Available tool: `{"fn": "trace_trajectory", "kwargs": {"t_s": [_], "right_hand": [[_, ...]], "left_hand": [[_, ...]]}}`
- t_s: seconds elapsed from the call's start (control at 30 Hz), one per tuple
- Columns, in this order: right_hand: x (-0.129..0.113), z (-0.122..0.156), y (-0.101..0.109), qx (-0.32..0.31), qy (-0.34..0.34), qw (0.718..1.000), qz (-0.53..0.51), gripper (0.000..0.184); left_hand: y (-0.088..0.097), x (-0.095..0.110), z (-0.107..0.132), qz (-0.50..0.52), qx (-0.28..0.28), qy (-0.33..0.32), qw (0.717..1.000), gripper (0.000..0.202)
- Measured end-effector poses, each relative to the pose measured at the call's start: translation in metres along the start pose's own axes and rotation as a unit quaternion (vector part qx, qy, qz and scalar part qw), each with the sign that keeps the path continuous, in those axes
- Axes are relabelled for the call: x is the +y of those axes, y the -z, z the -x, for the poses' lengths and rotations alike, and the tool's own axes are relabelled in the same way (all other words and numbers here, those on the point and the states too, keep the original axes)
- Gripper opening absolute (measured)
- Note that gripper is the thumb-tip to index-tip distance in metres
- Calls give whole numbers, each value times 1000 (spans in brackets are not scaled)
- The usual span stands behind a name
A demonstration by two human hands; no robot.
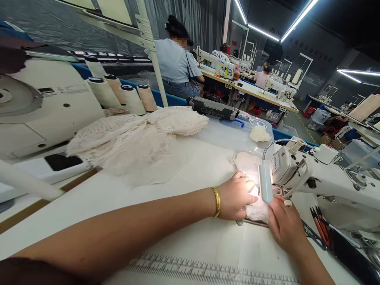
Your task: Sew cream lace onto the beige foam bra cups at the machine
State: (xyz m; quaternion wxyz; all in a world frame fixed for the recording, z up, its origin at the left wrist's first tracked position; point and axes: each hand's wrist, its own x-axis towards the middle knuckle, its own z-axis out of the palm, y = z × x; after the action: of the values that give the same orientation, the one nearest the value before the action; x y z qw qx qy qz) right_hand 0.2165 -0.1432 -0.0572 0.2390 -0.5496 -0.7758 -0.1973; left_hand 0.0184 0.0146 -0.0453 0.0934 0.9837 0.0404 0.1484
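Note:
My left hand, with a gold bangle at the wrist, rests curled on a small white lace piece under the head of a white sewing machine. My right hand lies on the near side of the same piece, its fingers pressed onto the cloth. The machine's small lamp shines brightly on the cloth and hides the needle area. Both hands hold the piece flat on the white table.
A heap of cream lace lies at the table's middle. Thread cones and another machine stand on the left. A clear plastic box sits behind. Scissors and red pencils lie on the right. Other people sew at benches beyond.

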Motion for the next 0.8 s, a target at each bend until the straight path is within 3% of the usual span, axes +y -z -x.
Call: {"fn": "trace_trajectory", "kwargs": {"t_s": [0.1,0.23,0.4,0.5,0.67,0.8], "right_hand": [[-11,-7,4,-28,36,998,-32,41],[-4,-6,-7,-37,19,999,4,25],[16,4,-18,-63,-26,997,22,38],[18,5,-16,-62,-39,997,27,42],[12,4,-13,-63,0,998,1,40],[11,6,-15,-94,-37,995,4,43]], "left_hand": [[3,9,0,21,-32,6,999,34],[14,19,4,4,-70,-25,997,22],[16,20,5,-103,-14,-60,993,9],[11,15,3,-109,4,-92,990,12],[0,5,6,-139,55,-79,986,24],[-11,-1,8,-116,91,-79,986,23]]}}
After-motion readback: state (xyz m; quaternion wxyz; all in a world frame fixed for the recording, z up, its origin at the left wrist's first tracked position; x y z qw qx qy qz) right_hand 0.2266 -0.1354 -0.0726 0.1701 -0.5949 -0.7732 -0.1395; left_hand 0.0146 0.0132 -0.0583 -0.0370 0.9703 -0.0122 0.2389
